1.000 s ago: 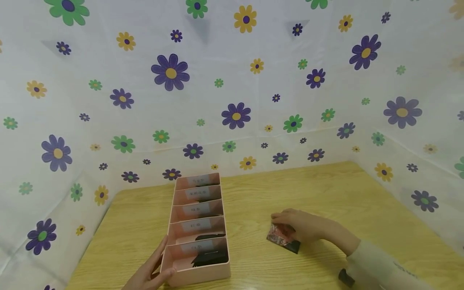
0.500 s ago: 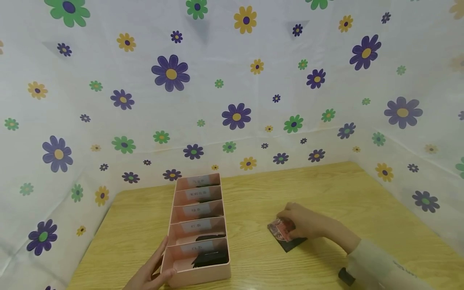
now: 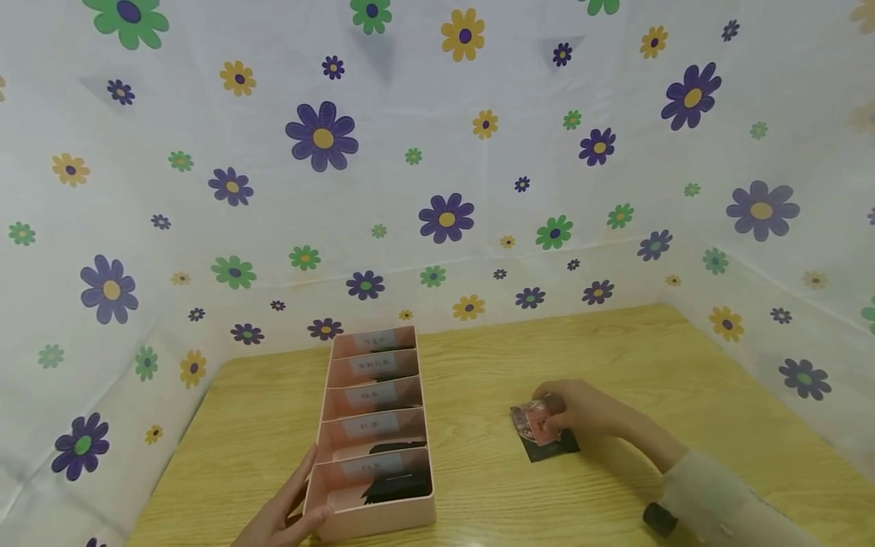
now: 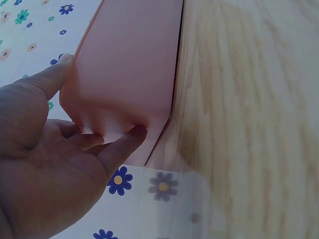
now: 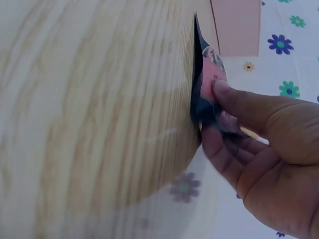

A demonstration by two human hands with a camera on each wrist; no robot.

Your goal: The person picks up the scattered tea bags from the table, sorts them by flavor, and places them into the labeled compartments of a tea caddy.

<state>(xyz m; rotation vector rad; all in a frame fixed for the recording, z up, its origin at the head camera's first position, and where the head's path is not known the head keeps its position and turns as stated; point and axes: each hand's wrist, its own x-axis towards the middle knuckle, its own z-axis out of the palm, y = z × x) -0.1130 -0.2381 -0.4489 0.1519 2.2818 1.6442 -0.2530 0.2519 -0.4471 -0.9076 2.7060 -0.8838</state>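
A long pink divided box (image 3: 369, 523) stands on the table, with several compartments in a row and a pale label with characters in each. Dark flat packets (image 3: 403, 486) lie in the nearest compartment, and dark edges show in others. My left hand (image 3: 283, 510) holds the box's near left corner; the left wrist view shows thumb and fingers on either side of the corner (image 4: 114, 89). To the right of the box, my right hand (image 3: 581, 410) pinches a small flat sachet (image 3: 536, 433), black with a pink printed panel. In the right wrist view the sachet (image 5: 209, 82) stands tilted between thumb and fingers.
The wood-grain table (image 3: 472, 380) reaches back to a white flowered cloth (image 3: 383, 190) that hangs behind and at both sides. A small black object (image 3: 659, 520) shows under the right sleeve (image 3: 718, 494).
My right hand has shifted slightly to the right and away from me, and the sachet has turned and moved with it. My left hand and the box stay in place.
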